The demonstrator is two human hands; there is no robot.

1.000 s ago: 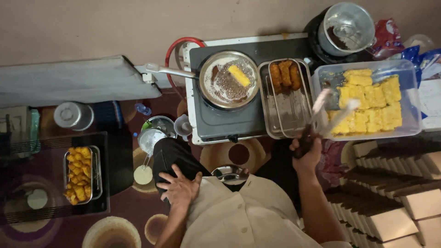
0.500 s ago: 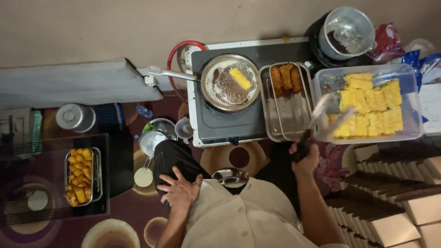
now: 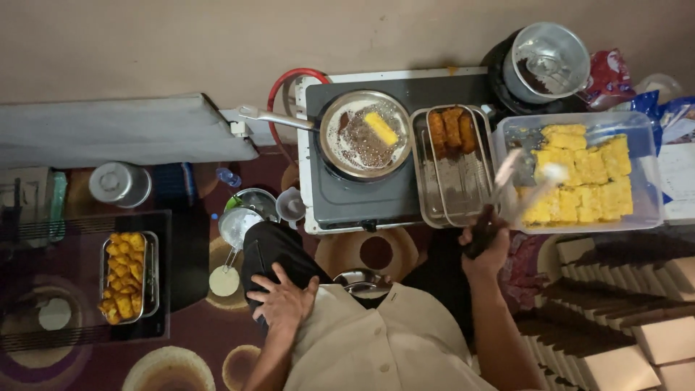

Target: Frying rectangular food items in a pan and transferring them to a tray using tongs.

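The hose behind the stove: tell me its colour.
Red; the hose loops behind the stove, clearest in the head view.

Your right hand [image 3: 483, 250] grips a pair of tongs [image 3: 515, 190], blurred, with their tips over the clear tub [image 3: 507, 130] of yellow battered pieces [image 3: 579, 177]. Your left hand [image 3: 284, 300] rests spread on your dark-trousered knee [image 3: 269, 250]. On the stove [image 3: 362, 203], a frying pan [image 3: 364, 135] holds one yellow piece in bubbling oil, just beside a metal tray [image 3: 452, 174] with three browned pieces.

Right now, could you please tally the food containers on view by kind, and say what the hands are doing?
Frying pan: 1
Metal trays: 2
Plastic tub: 1
Total: 4
Right hand holds tongs over the tub; left hand rests on the knee.
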